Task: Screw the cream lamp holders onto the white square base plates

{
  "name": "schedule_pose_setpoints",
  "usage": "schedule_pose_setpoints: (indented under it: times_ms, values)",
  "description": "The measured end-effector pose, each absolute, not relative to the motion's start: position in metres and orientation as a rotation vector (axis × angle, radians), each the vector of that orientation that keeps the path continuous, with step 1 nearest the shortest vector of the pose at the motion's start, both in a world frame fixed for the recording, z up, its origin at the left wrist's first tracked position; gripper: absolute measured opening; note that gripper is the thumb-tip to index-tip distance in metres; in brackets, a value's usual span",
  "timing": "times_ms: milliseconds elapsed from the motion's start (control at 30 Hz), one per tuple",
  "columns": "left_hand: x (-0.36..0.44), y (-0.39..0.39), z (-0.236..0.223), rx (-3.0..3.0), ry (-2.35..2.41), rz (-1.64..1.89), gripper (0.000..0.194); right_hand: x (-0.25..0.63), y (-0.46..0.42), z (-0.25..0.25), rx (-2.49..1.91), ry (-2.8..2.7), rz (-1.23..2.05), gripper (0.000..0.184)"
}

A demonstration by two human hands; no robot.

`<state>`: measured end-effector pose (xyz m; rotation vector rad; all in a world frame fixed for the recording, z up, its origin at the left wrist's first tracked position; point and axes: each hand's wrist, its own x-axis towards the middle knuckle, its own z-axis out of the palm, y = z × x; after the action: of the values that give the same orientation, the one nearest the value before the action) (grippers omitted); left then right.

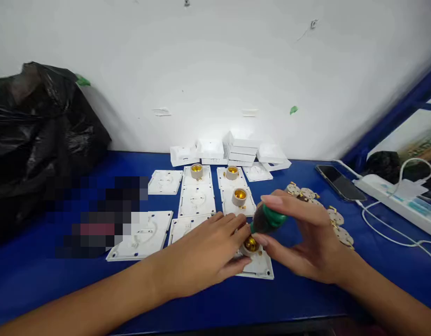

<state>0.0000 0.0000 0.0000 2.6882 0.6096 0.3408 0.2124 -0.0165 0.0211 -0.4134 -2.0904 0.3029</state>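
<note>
My right hand (pixel 306 238) grips a green-handled screwdriver (pixel 267 219) that points down into a beige lamp socket with a brass centre (pixel 251 243). That socket sits on a white square plate (pixel 260 267) near the front of the blue table (pixel 376 275). My left hand (pixel 205 252) rests on the plate and steadies the socket from the left, fingertips touching it.
Several white plates (pixel 197 199) lie in rows behind, three with sockets (pixel 239 196). White boxes (pixel 241 147) are stacked at the wall. Round socket parts (pixel 336 217) lie right of my hands. A phone (pixel 336 182), power strip (pixel 393 198) and cable sit far right; a black bag (pixel 37 140) left.
</note>
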Motion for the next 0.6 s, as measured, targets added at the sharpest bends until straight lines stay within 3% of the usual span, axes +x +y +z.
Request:
schedule_pose_setpoints:
  times_ms: [600]
  values:
    - [0.0005,-0.0007,0.0023,2.699,0.612,0.362,0.013,0.2126,-0.0181,0.0205,-0.425,-2.084,0.280,0.083]
